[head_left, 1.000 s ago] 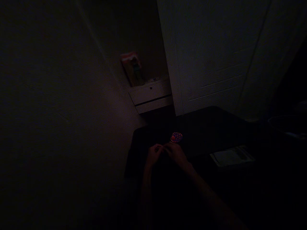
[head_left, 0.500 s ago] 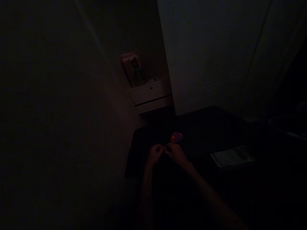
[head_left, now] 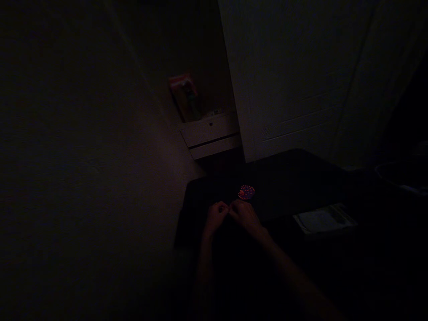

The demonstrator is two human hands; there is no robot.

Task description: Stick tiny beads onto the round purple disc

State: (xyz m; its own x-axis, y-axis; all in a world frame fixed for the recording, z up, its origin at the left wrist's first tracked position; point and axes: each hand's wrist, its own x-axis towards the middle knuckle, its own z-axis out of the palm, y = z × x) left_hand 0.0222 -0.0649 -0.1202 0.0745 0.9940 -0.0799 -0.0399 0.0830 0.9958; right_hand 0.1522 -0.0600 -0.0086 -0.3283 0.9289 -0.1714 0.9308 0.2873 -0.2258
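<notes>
A pale wall [head_left: 110,178] fills the left side, and a grooved pale panel [head_left: 287,80] rises at the right, both very dim. Below them spreads a dark counter [head_left: 284,178], its far edge near the panel's foot. A white drawer unit [head_left: 214,133] stands beyond it, bearing a red-topped packet [head_left: 184,98]; near the counter's close edge, to the right, lies a pale flat item [head_left: 326,219], though its support is lost in shadow. The right hand [head_left: 245,215] and left hand [head_left: 217,216] come together over the near part of the counter, fingers curled and fingertips meeting. Each grip looks like a pinch, but whether anything small is caught between them I cannot tell. In this darkness a small piece could slip from the fingers and vanish against the black surface, and the right knuckles, so near the dotted piece [head_left: 246,192], could nudge it away if that hand pushed forward. That piece is the smallest of these, apparently resting on the counter just past the right hand; contact is unclear. Its outline is roundish, with no sure long axis; an orange patch sits at its left end, towards the wall, but which way it points cannot be settled.
</notes>
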